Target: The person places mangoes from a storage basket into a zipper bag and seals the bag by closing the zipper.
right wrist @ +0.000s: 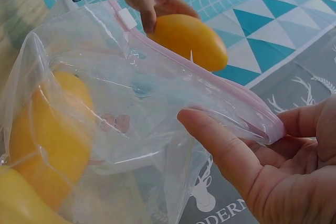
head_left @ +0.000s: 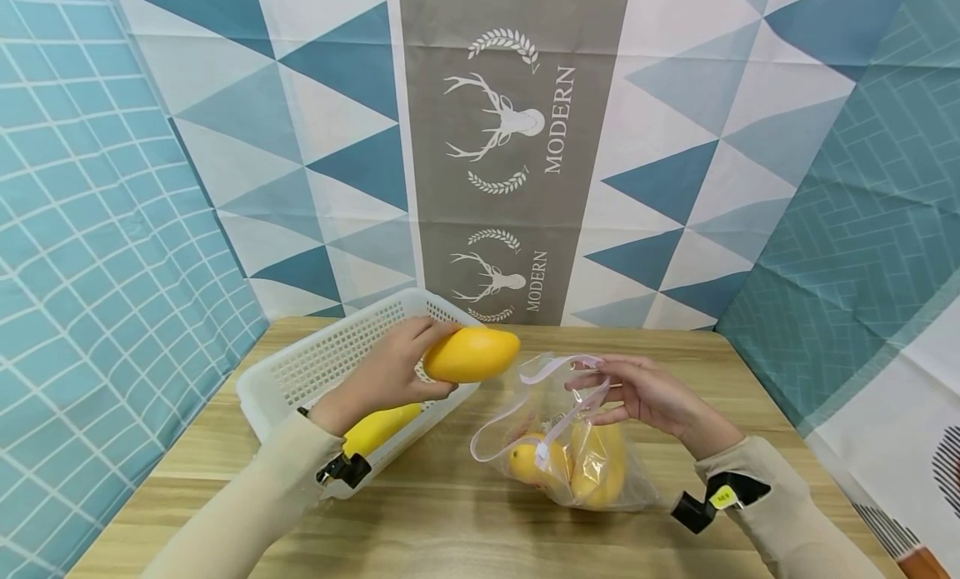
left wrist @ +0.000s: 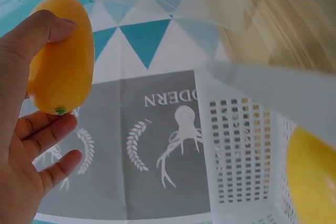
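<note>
Left hand (head_left: 393, 371) clamped on a mango (head_left: 474, 355), thumb and fingers on opposite sides; mango is aloft over the table (head_left: 420, 533), between basket and bag, its free end toward the bag. Right hand (head_left: 648, 396) has fingers closed on the zip edge (head_left: 555, 365), thumb standing off from them; mouth gapes.

Judgement: brace that edge, mouth wide; bring the mango in tip first, clear of the film, and lower before release, as the limp bag may fold.

Containers: clear bag (head_left: 637, 487) sits slumped, two mangoes (head_left: 600, 471) visible inside. White basket (head_left: 255, 391) holds a yellow fruit (head_left: 381, 429), partly behind the left arm.
</note>
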Motion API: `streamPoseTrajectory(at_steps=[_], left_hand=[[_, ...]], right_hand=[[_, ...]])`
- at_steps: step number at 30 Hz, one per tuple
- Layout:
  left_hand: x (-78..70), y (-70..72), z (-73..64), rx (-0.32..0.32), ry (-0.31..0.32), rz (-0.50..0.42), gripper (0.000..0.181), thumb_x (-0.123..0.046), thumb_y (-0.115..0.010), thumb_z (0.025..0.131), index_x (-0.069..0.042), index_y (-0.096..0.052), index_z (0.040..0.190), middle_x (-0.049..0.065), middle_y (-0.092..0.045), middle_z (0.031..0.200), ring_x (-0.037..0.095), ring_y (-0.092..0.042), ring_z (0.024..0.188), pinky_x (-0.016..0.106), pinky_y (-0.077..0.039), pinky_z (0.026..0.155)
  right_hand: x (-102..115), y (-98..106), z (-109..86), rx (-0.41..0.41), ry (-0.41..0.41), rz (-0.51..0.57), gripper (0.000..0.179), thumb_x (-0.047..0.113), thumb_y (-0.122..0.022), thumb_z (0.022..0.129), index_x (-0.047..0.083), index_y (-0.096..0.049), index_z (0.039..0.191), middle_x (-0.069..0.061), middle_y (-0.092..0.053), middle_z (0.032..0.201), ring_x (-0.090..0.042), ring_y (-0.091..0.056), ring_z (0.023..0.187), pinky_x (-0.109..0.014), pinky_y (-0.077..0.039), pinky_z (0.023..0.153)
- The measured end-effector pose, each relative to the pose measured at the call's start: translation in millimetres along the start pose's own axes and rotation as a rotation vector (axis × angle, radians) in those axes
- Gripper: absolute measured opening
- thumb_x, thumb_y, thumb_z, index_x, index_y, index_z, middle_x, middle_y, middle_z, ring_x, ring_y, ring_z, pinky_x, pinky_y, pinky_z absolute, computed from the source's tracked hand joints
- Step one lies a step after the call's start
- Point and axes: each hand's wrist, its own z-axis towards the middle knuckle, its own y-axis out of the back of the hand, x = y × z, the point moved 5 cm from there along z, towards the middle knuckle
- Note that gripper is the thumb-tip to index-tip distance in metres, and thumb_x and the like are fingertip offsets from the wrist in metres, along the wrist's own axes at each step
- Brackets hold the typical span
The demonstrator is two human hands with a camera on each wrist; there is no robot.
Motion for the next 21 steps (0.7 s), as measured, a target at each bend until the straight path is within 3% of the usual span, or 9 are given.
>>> streamPoseTrajectory(at_steps=[11,17,21], left_hand=[[-25.9,1.7,3.8,-0.049,-0.149,-0.024,0.071,-0.029,-0.085,0.067,-0.004,-0.060,0.128,0.008,-0.061,0.109,0.025,-0.059,0.097,0.041,-0.051,0.083],[-38.2,-1.0,6.2,-0.028,-0.198,-0.016,0.071,-0.031,-0.085,0.067,-0.006,-0.059,0.128,0.007,-0.061,0.107,0.022,-0.059,0.090,0.038,-0.049,0.076],[-43.9,-2.0,7.5,-0.013,-0.213,-0.014,0.072,-0.030,-0.085,0.067,-0.007,-0.058,0.129,0.007,-0.060,0.108,0.022,-0.059,0.089,0.038,-0.050,0.076]], right_hand=[[0.0,0.8,-0.4,0.005,-0.001,0.003,0.035,0.015,-0.036,0.109,0.011,-0.063,0.131,-0.010,-0.069,0.120,-0.026,-0.071,0.097,-0.043,-0.056,0.081],[0.0,1.6,-1.1,-0.002,-0.005,0.001,0.040,0.015,-0.035,0.109,-0.004,-0.050,0.141,-0.010,-0.069,0.120,-0.026,-0.071,0.097,-0.043,-0.056,0.081],[-0.1,1.5,-1.1,-0.007,-0.007,-0.001,0.042,0.015,-0.035,0.109,-0.007,-0.046,0.143,-0.010,-0.069,0.120,-0.026,-0.071,0.097,-0.043,-0.057,0.080]])
